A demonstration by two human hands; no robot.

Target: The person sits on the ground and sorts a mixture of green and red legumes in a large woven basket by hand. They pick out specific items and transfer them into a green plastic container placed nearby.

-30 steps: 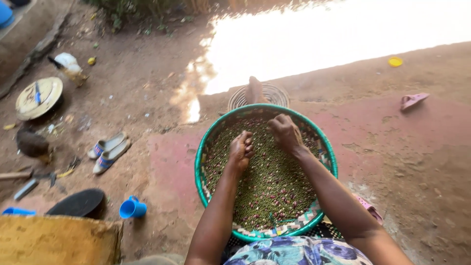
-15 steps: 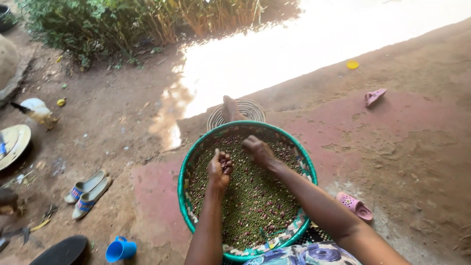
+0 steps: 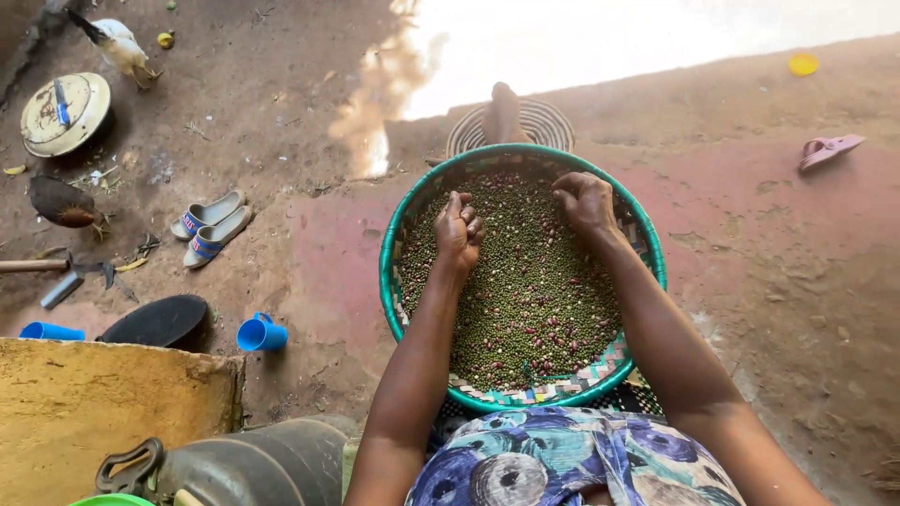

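Over on the dirt a pair of sandals [image 3: 210,225] and a blue cup [image 3: 261,334] lie apart from the work — then the green-rimmed basket [image 3: 392,281] of beans [image 3: 534,300], left hand [image 3: 457,230] curled shut over them, right hand [image 3: 585,201] pinching at the far side.

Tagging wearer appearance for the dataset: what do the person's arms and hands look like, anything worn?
Both arms are bare up to the frame edge: no sleeves, gloves, watch or bracelets visible. The left hand and right hand show no rings I can make out. A blue, white and grey patterned garment covers the lap.
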